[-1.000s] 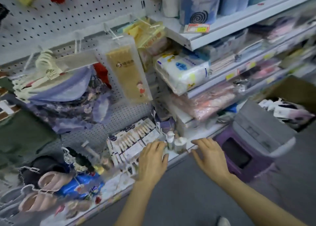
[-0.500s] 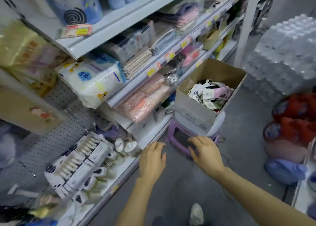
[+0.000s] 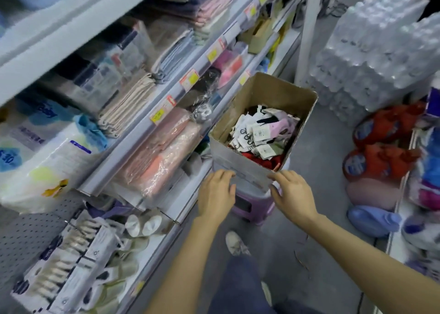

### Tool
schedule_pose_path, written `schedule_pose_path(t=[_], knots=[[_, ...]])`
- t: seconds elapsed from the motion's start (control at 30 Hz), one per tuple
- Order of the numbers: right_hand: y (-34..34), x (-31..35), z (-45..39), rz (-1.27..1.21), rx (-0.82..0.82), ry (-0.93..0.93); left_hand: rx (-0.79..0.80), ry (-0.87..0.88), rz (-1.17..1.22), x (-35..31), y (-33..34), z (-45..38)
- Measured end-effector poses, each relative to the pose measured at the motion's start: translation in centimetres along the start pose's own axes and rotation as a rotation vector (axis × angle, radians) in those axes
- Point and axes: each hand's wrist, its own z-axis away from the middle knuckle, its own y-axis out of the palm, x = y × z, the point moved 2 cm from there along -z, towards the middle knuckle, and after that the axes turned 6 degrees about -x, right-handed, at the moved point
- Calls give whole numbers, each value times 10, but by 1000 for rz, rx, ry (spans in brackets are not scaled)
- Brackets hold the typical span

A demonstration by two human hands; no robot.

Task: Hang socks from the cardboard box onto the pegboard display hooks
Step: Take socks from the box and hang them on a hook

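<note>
Cardboard box [image 3: 240,168] sits on a purple stool [image 3: 253,205] in the aisle, right up against the lower shelf [image 3: 183,204] of the shelving unit. Open top, roughly half full of socks [image 3: 262,132]: a loose mixed pile of white, pink, black and red pairs, most with paper header cards. Both hands are empty, fingers straight and slightly spread. Left hand [image 3: 217,196] is just short of the box's near-left bottom corner, right hand [image 3: 291,194] near the near-right corner; whether either touches the cardboard I can't tell. The socks lie beyond and above both hands, inside the box walls, so getting a pair means reaching over the near rim. Handling guess: socks are light, soft, floppy, nothing fragile. Best to pinch at the card header or its hook rather than the fabric, since that's the part that goes on the peg. The pile looks tangled, so one pair may drag its neighbours out. Box itself looks light but the cardboard is thin and perched on a small stool, so it may tip if pushed at the rim; hold it low at the corners. Pegboard [image 3: 28,232] shows at lower left, well apart from the box; some packaged goods [image 3: 71,261] already hang there.
</note>
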Motion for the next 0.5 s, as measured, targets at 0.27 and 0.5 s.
schedule_pose_path(t=[0.27,0.5], knots=[[11,-50,-82,45,-6,128,79,89,-39,-4,17,-131],[26,-91,-141,56,23,115,190,37,-132,-1,69,-209]])
